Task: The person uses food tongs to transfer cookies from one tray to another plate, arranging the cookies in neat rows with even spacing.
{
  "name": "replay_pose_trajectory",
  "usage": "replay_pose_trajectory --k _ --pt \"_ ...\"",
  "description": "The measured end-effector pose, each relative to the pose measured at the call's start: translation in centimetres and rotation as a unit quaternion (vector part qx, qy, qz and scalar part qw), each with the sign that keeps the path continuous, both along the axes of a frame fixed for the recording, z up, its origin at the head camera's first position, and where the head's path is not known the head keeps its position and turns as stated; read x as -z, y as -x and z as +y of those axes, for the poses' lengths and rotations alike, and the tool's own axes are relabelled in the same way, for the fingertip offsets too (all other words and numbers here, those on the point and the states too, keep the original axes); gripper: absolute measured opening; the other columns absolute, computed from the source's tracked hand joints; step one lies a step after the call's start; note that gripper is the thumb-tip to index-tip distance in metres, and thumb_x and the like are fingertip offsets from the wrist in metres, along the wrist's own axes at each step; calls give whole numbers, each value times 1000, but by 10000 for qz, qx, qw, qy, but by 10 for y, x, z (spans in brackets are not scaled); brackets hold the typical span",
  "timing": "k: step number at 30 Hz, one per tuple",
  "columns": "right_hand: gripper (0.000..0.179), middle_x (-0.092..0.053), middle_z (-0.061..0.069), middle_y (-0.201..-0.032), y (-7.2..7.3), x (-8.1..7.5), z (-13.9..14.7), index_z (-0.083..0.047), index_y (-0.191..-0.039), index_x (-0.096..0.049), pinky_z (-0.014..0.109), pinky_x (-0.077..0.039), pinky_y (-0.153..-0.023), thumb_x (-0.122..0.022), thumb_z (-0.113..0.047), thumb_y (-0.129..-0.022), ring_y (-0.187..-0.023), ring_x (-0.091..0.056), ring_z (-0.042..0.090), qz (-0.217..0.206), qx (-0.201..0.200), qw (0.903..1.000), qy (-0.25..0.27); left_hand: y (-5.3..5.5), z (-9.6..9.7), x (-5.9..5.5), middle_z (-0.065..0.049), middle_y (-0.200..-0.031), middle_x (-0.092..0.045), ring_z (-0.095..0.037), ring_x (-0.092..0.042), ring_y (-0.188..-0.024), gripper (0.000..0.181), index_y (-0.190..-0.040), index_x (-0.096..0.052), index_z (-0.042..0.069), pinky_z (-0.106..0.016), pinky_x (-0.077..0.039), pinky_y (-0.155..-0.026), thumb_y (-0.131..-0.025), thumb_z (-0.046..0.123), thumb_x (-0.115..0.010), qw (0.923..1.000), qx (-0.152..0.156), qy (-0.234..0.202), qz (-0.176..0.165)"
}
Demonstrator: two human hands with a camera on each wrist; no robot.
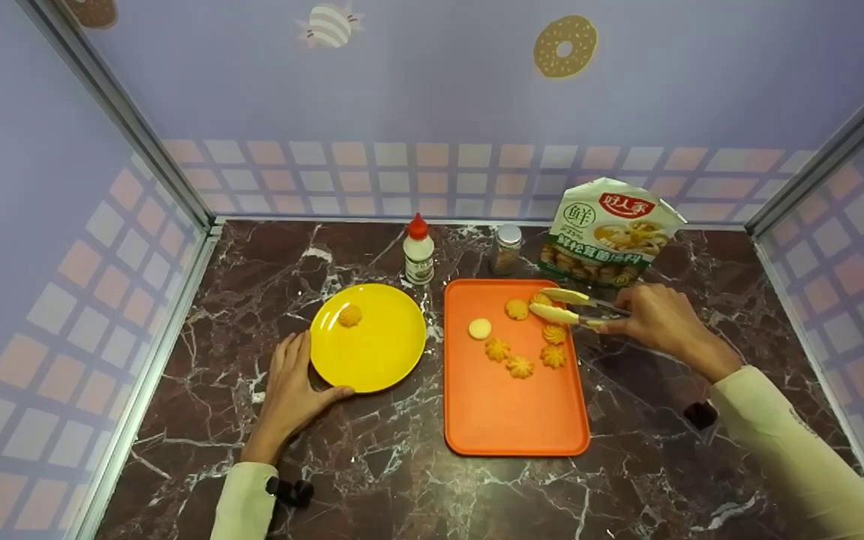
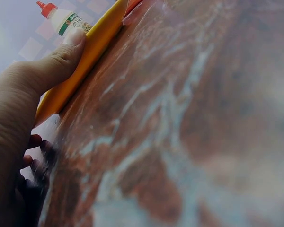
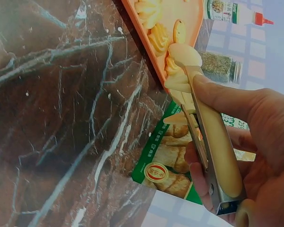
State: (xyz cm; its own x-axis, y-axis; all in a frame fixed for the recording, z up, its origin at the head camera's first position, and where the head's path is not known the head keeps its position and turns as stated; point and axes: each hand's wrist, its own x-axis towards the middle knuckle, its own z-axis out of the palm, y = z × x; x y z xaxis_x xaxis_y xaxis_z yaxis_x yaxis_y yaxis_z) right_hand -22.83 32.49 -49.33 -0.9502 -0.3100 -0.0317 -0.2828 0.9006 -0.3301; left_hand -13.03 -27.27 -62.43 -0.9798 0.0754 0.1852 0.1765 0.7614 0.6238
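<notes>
My left hand [image 1: 289, 390] holds the rim of a round yellow plate [image 1: 387, 349], thumb at its near edge and fingers along its left side. One cookie [image 1: 350, 316] lies on this plate. In my right hand [image 1: 661, 319] are metal tongs [image 3: 217, 137] with pale yellow tips and grip. Their parted tips reach over the upper right of an orange tray [image 1: 514, 420], one on either side of a swirled cookie [image 1: 541, 299]. Several flower-shaped cookies [image 1: 520, 367], an oval cookie [image 1: 516, 309] and a pale round one [image 1: 480, 328] lie on the tray.
Behind plate and tray stand a white squeeze bottle [image 1: 418, 259] with a red cap and a glass spice jar [image 1: 506, 251]. A green and white food pouch [image 1: 608, 232] stands behind the tongs. Panels [image 1: 432, 90] border the dark marbled table [image 1: 387, 480] at back and sides.
</notes>
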Motion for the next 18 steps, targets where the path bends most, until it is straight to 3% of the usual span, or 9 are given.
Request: replay_pose_trajectory --k 2,9,18 --pt "38 -50 -1 -63 -1 2 0 -13 -79 -71 37 -32 -53 -94 -41 -89 -54 -43 20 -9 -20 10000 25 0 0 0 -31 -171 -34 -51 -22 -160 133 -173 -26 -3 -71 -16 -128 -77 57 -97 10000 26 13 20" --pt "37 -68 1 -71 -5 5 3 -5 -94 -82 39 -40 -53 -95 -39 -88 -56 -53 20 168 17 9998 67 2 0 0 -29 -172 -34 -50 -22 -160 133 -173 -26 -2 -72 -16 -128 -77 59 -96 10000 32 2 35" --pt "39 -72 6 -77 -10 7 6 -3 -92 -81 46 -45 -54 -96 -39 -87 -59 -59 22 579 29 9982 128 2 0 1 -29 -172 -34 -50 -22 -161 134 -172 -26 -4 -71 -16 -129 -77 59 -97 10000 -9 34 -46"
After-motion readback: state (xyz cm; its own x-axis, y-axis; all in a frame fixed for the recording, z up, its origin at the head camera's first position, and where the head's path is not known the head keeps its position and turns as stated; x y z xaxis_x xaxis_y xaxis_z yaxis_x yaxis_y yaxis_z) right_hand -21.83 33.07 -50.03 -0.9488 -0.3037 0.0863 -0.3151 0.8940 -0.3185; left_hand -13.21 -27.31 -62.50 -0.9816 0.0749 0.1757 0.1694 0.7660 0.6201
